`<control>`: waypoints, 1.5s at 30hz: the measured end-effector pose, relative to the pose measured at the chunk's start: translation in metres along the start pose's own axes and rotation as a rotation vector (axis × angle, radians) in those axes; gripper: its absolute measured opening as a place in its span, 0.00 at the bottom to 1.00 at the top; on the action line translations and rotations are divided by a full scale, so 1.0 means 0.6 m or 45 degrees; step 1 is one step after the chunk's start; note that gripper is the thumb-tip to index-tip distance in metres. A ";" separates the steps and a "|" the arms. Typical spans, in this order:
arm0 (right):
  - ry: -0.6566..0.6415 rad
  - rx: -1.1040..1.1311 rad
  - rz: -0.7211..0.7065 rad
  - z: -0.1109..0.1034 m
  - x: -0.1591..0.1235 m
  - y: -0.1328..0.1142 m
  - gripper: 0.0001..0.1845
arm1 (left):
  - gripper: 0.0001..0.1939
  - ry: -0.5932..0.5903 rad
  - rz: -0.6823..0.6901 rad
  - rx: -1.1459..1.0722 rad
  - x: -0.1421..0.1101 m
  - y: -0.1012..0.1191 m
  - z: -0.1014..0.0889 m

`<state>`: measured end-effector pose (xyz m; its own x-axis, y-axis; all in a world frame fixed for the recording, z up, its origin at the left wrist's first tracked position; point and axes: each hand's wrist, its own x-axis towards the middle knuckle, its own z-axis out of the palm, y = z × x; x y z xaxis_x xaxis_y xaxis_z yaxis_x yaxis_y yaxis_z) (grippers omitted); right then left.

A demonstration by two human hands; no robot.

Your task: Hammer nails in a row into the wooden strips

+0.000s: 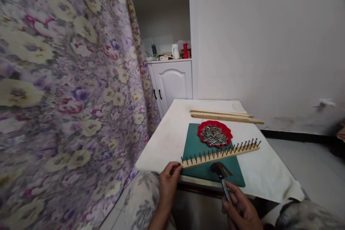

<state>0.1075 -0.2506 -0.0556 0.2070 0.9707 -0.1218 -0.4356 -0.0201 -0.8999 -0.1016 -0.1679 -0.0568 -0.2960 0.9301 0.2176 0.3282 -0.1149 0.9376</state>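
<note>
My left hand (167, 182) pinches the near left end of a wooden strip (219, 154) that carries a row of several upright nails. The strip lies slantwise on a green mat (195, 143). My right hand (239, 210) is closed round the metal handle of a hammer (221, 172), whose dark head rests on the mat just below the strip. A red scalloped dish (215, 134) heaped with loose nails sits behind the strip.
The mat lies on a small table covered with a white cloth (172, 133). Two more wooden strips (225, 115) lie at the table's far edge. A flowered curtain (67, 90) hangs at left, a white cabinet (172, 81) stands behind, and a white wall (264, 43) is at right.
</note>
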 end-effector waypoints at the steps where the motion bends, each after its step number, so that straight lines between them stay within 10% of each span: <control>1: -0.008 -0.009 0.002 0.000 0.000 0.003 0.27 | 0.11 0.019 0.008 -0.001 0.006 -0.007 0.000; 38: -0.139 0.007 0.029 0.003 0.006 0.030 0.28 | 0.11 -0.048 0.129 0.179 0.017 -0.029 0.018; 45: -0.511 -0.229 0.163 0.042 0.021 -0.012 0.28 | 0.10 -0.093 0.134 0.248 0.018 -0.032 0.017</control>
<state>0.0911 -0.2322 -0.0403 -0.2099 0.9729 -0.0970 -0.2694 -0.1529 -0.9508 -0.1017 -0.1522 -0.0753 -0.1879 0.9401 0.2845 0.5228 -0.1495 0.8392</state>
